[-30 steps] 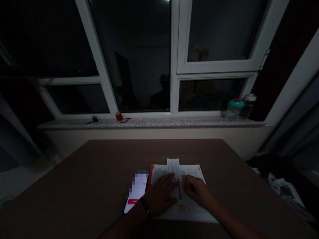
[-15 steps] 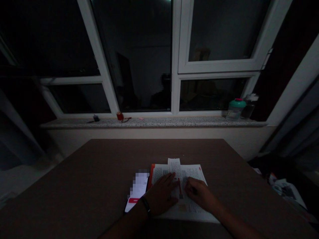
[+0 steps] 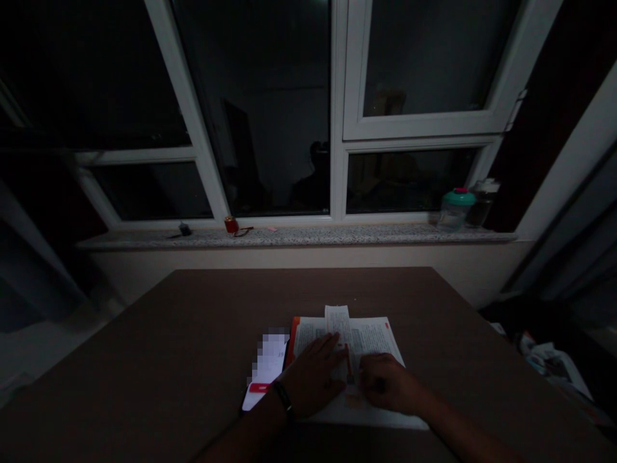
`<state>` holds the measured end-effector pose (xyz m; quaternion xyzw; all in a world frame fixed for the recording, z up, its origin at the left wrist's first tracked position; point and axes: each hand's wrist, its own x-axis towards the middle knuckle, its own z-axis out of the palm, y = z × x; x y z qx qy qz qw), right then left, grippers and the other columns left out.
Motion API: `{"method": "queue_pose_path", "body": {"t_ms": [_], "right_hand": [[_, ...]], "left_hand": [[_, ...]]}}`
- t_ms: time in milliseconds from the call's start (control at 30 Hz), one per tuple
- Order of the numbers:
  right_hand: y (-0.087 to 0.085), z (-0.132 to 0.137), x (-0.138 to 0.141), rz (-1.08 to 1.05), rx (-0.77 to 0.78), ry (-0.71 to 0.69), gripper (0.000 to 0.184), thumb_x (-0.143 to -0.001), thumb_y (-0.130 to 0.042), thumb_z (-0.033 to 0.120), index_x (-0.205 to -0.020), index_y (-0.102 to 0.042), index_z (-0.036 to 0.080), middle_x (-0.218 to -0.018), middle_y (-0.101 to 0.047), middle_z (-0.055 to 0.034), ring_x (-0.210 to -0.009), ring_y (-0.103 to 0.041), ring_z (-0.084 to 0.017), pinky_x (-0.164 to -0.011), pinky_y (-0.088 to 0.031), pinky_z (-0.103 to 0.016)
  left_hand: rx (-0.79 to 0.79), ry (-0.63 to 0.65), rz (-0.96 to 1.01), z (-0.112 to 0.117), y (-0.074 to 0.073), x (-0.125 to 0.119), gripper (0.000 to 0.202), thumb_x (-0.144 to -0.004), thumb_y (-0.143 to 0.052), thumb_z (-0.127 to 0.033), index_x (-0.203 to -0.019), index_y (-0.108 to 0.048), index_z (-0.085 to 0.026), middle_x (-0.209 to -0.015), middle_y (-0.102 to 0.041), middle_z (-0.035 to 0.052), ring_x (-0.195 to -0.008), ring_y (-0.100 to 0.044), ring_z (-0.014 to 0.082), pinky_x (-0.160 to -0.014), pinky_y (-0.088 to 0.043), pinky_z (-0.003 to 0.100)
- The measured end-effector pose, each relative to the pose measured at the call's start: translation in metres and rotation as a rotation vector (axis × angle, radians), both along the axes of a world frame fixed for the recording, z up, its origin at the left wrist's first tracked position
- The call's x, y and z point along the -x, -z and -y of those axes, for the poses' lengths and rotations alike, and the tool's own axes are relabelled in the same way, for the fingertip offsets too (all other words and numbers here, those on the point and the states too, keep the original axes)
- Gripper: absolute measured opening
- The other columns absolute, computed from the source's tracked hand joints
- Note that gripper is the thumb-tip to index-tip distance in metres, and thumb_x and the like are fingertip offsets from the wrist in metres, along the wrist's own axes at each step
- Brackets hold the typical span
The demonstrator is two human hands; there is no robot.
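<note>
A printed booklet (image 3: 378,331) with an orange-red left edge lies on the table, and a narrow printed paper strip (image 3: 336,313) on it sticks out past its top edge. My left hand (image 3: 315,373), with a dark band at the wrist, rests flat on the strip and page, fingers stretched out. On the page's right side my right hand (image 3: 390,384) is curled closed; whatever its fingers hold is hidden in the dark. Between the hands shows a thin red bar (image 3: 348,361), either printed or a slim object; I cannot tell which.
A phone (image 3: 270,366) with a lit screen lies left of the booklet on the brown table (image 3: 216,308). Along the windowsill (image 3: 308,236) stand a small red jar (image 3: 231,224), a small dark bottle (image 3: 184,229) and a teal-lidded container (image 3: 456,209). Papers (image 3: 554,366) lie at the right.
My right hand has moved slightly down and rotated, its knuckles now turned more upward. My left hand stays in place on the page.
</note>
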<state>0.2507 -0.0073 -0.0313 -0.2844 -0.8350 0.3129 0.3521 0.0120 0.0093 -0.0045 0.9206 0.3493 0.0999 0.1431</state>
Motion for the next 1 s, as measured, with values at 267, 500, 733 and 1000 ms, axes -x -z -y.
{"method": "queue_pose_path", "body": {"t_ms": [267, 500, 733, 1000], "right_hand": [[0.0017, -0.0038, -0.0005, 0.045, 0.094, 0.207, 0.017, -0.072, -0.057, 0.008, -0.067, -0.047, 0.02, -0.063, -0.049, 0.0055, -0.058, -0.047, -0.011, -0.054, -0.033, -0.02], [0.0052, -0.0083, 0.0034, 0.054, 0.132, 0.246, 0.015, -0.075, -0.058, 0.01, -0.069, -0.049, 0.02, -0.063, -0.05, 0.0057, -0.057, -0.045, -0.01, -0.052, -0.033, -0.019], [0.0026, -0.0038, 0.0005, 0.073, 0.12, 0.115, 0.02, -0.064, -0.059, 0.004, -0.061, -0.046, 0.019, -0.06, -0.049, 0.0069, -0.055, -0.045, -0.009, -0.051, -0.031, -0.019], [0.0041, -0.0089, 0.0035, 0.082, 0.074, 0.304, 0.016, -0.074, -0.054, 0.009, -0.067, -0.046, 0.021, -0.063, -0.049, 0.0055, -0.058, -0.048, -0.011, -0.055, -0.034, -0.02]], "left_hand": [[0.015, -0.011, -0.007, -0.0022, -0.0003, 0.0018, 0.065, -0.09, -0.061, -0.038, -0.148, -0.034, -0.027, -0.159, -0.02, 0.0057, -0.145, -0.017, 0.0292, -0.116, -0.022, 0.047], [0.01, -0.007, -0.014, -0.0027, 0.0, 0.0037, 0.068, -0.088, -0.063, -0.038, -0.148, -0.034, -0.027, -0.159, -0.02, 0.0065, -0.145, -0.018, 0.0297, -0.116, -0.023, 0.048], [0.001, -0.016, -0.016, -0.0028, 0.0011, 0.0022, 0.067, -0.088, -0.064, -0.037, -0.148, -0.034, -0.027, -0.159, -0.022, 0.006, -0.144, -0.019, 0.0281, -0.116, -0.022, 0.046], [0.013, -0.005, -0.011, -0.0034, 0.0022, 0.0034, 0.067, -0.089, -0.063, -0.039, -0.148, -0.034, -0.028, -0.159, -0.02, 0.0063, -0.144, -0.018, 0.0309, -0.115, -0.022, 0.049]]}}
